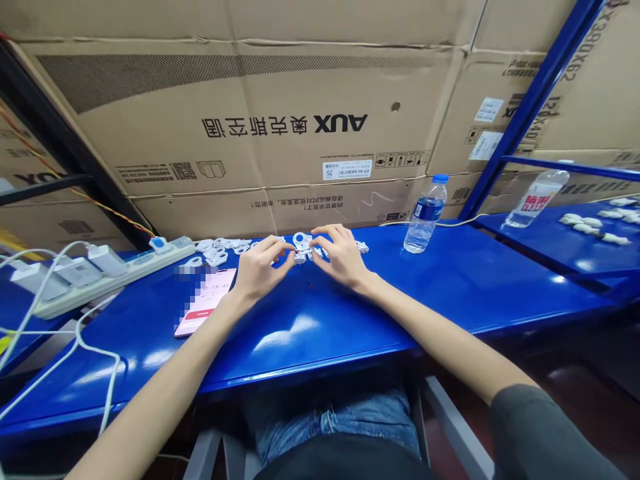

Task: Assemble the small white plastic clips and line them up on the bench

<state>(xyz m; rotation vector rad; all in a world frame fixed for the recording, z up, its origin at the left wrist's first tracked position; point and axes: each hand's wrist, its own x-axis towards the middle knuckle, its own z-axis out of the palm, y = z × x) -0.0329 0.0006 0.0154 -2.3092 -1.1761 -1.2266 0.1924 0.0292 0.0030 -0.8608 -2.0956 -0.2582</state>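
Both hands meet at a small white plastic part with a round ring [301,239] near the back of the blue table. My left hand [263,267] is closed, thumb and forefinger pinching the part's left edge. From the other side my right hand [343,257] has its fingers curled against it. More white plastic pieces lie partly hidden behind and under the right hand. To the left of my left hand is a loose pile of white ring-shaped pieces [216,255]. A tiny red and dark bit [311,285] lies on the table in front of the hands.
A phone [207,303] lies by my left forearm. A power strip [145,265] with white chargers and cables runs along the left. One water bottle [427,215] stands right; another [537,197] is farther off beside white pieces [585,223]. Large cartons [280,80] wall the back.
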